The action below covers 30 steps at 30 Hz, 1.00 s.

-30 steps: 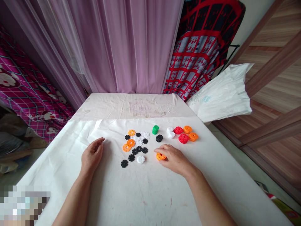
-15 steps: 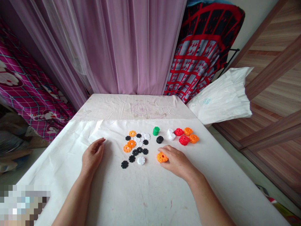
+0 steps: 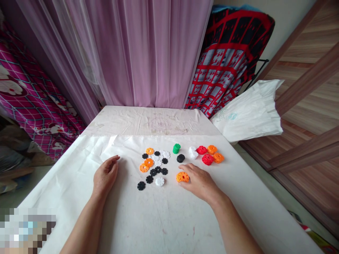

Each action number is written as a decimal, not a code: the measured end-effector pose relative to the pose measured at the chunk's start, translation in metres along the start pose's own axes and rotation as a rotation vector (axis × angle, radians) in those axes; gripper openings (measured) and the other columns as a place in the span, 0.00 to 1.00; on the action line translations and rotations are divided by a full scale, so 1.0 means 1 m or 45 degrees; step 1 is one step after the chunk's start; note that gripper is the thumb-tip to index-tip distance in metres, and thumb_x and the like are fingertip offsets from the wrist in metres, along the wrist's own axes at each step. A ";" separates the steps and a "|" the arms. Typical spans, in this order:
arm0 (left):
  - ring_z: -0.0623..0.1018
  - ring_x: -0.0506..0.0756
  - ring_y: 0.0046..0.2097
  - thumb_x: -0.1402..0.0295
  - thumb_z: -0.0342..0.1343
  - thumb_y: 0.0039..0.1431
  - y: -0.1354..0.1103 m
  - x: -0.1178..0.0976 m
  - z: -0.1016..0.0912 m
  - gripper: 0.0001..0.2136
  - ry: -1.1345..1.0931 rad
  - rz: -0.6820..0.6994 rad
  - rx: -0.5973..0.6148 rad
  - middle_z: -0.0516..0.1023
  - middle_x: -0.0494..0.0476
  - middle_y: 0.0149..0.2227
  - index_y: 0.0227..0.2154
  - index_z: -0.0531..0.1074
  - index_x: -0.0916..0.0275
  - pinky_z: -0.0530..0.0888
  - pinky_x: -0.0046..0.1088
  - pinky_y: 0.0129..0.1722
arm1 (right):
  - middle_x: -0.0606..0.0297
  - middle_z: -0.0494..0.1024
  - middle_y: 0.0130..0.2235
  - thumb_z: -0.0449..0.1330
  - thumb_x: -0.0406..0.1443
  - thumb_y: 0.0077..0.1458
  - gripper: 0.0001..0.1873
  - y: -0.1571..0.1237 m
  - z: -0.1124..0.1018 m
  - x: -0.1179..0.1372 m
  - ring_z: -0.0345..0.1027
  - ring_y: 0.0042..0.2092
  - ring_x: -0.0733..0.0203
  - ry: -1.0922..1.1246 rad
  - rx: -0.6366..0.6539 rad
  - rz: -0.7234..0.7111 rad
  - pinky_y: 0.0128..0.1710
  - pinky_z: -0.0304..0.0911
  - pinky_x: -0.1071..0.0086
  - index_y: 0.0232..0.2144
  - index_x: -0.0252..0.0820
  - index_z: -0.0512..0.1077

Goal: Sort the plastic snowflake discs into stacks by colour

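Observation:
My right hand [image 3: 199, 180] rests on the white table [image 3: 164, 218] with its fingertips curled around a small stack of orange toothed discs [image 3: 182, 177]. My left hand [image 3: 105, 174] lies relaxed on its side to the left, fingers loosely apart, holding nothing. Between the hands lies a loose scatter of black, white and orange discs [image 3: 155, 165]. Behind my right hand stand sorted little stacks: green [image 3: 176, 148], black [image 3: 180, 158], white [image 3: 192, 152], red [image 3: 207, 159] and orange [image 3: 218, 157].
A white plastic bag [image 3: 251, 113] lies off the table's right rear corner. Purple curtains [image 3: 137, 53] hang behind the table, and a red and black patterned cloth [image 3: 227, 60] hangs over a rack. Wooden floor shows at right.
The orange stack in my right hand has turned so its flat face shows more. The camera has tilted slightly; my left hand stays put.

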State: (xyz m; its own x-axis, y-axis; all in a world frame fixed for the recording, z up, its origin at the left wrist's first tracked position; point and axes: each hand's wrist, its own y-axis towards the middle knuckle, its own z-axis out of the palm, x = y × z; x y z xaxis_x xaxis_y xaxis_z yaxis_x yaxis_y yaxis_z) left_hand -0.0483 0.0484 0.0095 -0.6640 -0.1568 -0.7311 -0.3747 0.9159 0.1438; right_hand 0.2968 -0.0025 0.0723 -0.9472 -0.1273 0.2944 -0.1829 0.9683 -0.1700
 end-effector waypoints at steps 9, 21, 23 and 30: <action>0.81 0.58 0.47 0.62 0.50 0.54 0.000 0.004 0.001 0.15 -0.006 0.054 -0.029 0.83 0.51 0.45 0.40 0.79 0.54 0.78 0.34 0.47 | 0.62 0.77 0.52 0.54 0.29 0.59 0.17 0.104 -0.004 0.069 0.68 0.54 0.58 -0.089 -0.116 -0.386 0.52 0.60 0.68 0.48 0.44 0.75; 0.81 0.58 0.48 0.62 0.49 0.55 -0.001 0.004 0.002 0.15 -0.040 0.078 -0.021 0.83 0.51 0.46 0.39 0.79 0.54 0.77 0.34 0.48 | 0.54 0.77 0.53 0.59 0.36 0.57 0.17 0.153 -0.004 0.104 0.72 0.52 0.53 -0.444 0.203 -0.395 0.46 0.65 0.68 0.49 0.41 0.75; 0.81 0.57 0.48 0.62 0.49 0.55 -0.001 0.003 0.002 0.15 -0.032 0.074 -0.019 0.83 0.51 0.47 0.40 0.79 0.54 0.77 0.34 0.48 | 0.52 0.77 0.53 0.61 0.36 0.55 0.17 0.157 -0.008 0.109 0.72 0.52 0.51 -0.465 0.250 -0.377 0.47 0.66 0.67 0.48 0.39 0.76; 0.81 0.57 0.47 0.62 0.50 0.55 -0.002 0.000 -0.001 0.14 -0.020 0.072 -0.018 0.83 0.50 0.47 0.39 0.79 0.53 0.78 0.33 0.47 | 0.54 0.78 0.50 0.64 0.35 0.51 0.21 0.167 -0.005 0.112 0.74 0.49 0.52 -0.421 0.303 -0.302 0.45 0.68 0.66 0.49 0.41 0.75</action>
State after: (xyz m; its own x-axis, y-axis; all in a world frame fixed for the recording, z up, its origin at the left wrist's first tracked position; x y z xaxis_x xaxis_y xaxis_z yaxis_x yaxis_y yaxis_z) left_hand -0.0477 0.0460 0.0097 -0.6743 -0.0988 -0.7318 -0.3461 0.9177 0.1950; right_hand 0.1619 0.1461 0.0818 -0.8980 -0.4380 0.0424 -0.4231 0.8329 -0.3566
